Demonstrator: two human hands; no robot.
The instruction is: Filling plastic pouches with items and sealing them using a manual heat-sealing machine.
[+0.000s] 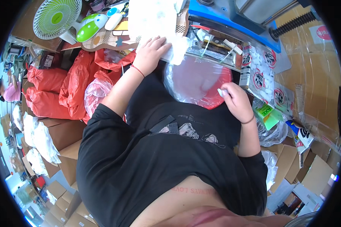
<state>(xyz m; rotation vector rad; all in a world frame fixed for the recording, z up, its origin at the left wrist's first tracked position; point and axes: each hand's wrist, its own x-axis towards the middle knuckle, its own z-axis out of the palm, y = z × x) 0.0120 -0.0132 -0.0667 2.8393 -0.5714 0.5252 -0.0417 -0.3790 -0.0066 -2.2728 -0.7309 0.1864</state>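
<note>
My left hand (151, 55) lies flat with its fingers stretched over the edge of a bright white sheet (153, 20) and a smaller whitish translucent piece (177, 51) beside it. The glare hides whether these are paper or plastic. My right hand (236, 102) is closed, pinching a small whitish piece (220, 92) between thumb and fingers; its kind is too small to make out. That hand hovers by the right rim of a round red tub (218, 96) lined with clear plastic, in front of my lap.
A green and white fan (57, 17) stands far left on the worktop. Red plastic bags (77, 85) are heaped at my left. A blue machine (223, 19) with a threaded rod rises at the far right. Near it stands a box of small white pieces (258, 72). Cardboard boxes (70, 159) stand behind.
</note>
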